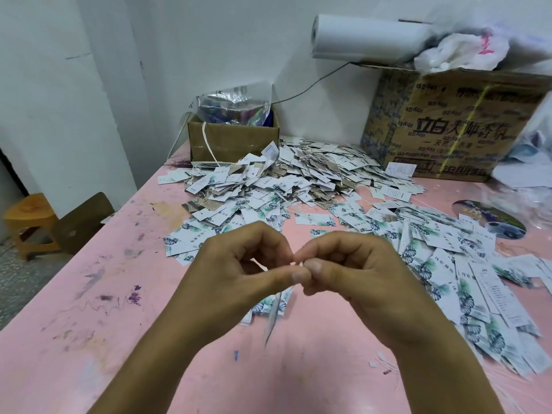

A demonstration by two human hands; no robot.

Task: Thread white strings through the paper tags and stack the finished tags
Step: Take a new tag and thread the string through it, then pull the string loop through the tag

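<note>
Above the near middle of the pink table [89, 324], both hands meet fingertip to fingertip. Left hand [239, 264]: fingers curled, thumb and forefinger pinching a white string [299, 263]. Right hand [358, 270]: fingers likewise curled, thumb and forefinger pinching the same string just beside the left's grip, so the two thumbs nearly touch. Only a short bit of string shows between the fingertips; cannot tell how it runs inside the hands. Below the pinch hangs one paper tag [273, 318], edge-on and blurred, clear of the table surface; its print is not readable. Directly under the hands lies a small stack of tags [258, 309] with a leaf print, partly hidden by the left hand. Loose leaf-print tags [448, 264] spread over the right side of the table, reaching the near right edge. Farther back sits a large heap of tags [298, 174] with strings showing among them, against a small brown box [233, 141] that holds a clear plastic bag [233, 106]. Right rear: a large printed carton [448, 121], with a white roll [364, 37] and a crumpled plastic bag [460, 52] on top. A round printed disc [490, 218] lies near the carton. Left of the table, on the floor, a wooden stool [30, 219].
</note>
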